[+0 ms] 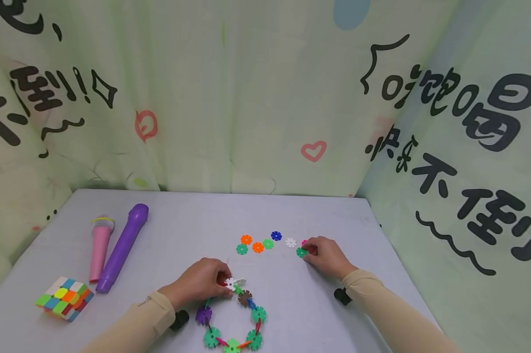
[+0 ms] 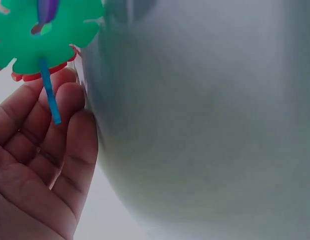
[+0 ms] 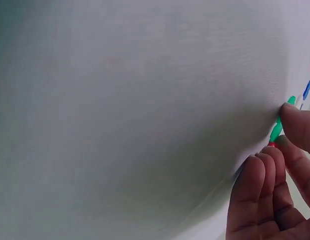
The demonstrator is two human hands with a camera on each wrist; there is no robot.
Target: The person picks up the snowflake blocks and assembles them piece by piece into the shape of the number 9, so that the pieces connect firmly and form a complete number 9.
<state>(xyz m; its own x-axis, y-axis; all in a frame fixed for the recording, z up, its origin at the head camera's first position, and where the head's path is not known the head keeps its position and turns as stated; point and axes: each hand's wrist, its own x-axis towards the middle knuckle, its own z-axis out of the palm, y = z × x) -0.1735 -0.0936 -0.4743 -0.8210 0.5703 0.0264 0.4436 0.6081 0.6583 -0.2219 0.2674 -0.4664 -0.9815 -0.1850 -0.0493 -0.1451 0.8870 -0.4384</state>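
On curtain point(image 1: 256, 98), black "不" point(image 1: 434, 169) legible; left hand point(image 1: 199, 282) pinching disc chain point(image 1: 258, 315), right hand point(image 1: 329, 256) green disc point(image 1: 301, 252).

Pale green hangings point(image 1: 265, 98), seemingly cloth, with black lettering point(image 1: 435, 169), behind and beside a whitish table point(image 1: 190, 225)

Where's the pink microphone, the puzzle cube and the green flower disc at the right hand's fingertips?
Pink microphone point(image 1: 99, 254): head view, middle of its handle.
Puzzle cube point(image 1: 65, 298): head view, on its coloured squares.
Green flower disc point(image 1: 301, 252): head view, uncovered part of its face.
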